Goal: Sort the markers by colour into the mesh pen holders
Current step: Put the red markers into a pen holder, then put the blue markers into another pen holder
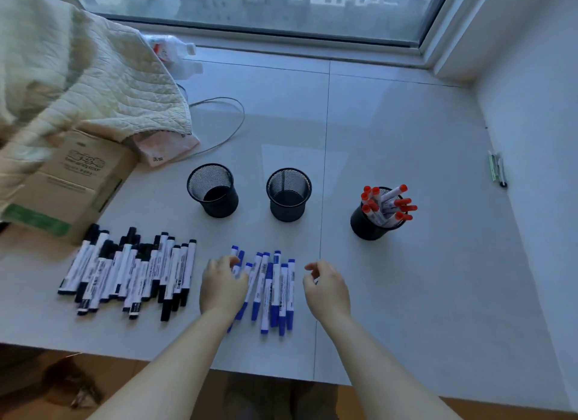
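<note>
Red-capped white markers (pixel 389 205) stand sorted in the right black mesh pen holder (pixel 366 225). Middle mesh holder (pixel 289 196) and left mesh holder (pixel 213 190) are empty. Blue-capped markers (pixel 273 290) and black-capped markers (pixel 131 272) lie unsorted near the bench's front edge. Left hand (pixel 222 286) rests on the blue pile, fingers curled; whether they pinch one cannot be told. Right hand (pixel 327 290) hovers beside, fingers loosely curled, empty.

Three black mesh holders stand in a row: the left holder (pixel 213 190) and middle holder (pixel 289 194) empty, the right holder (pixel 367 224) packed with red markers (pixel 391 204). Black markers (pixel 131 274) and blue markers (pixel 272 290) lie in separate heaps nearer.
</note>
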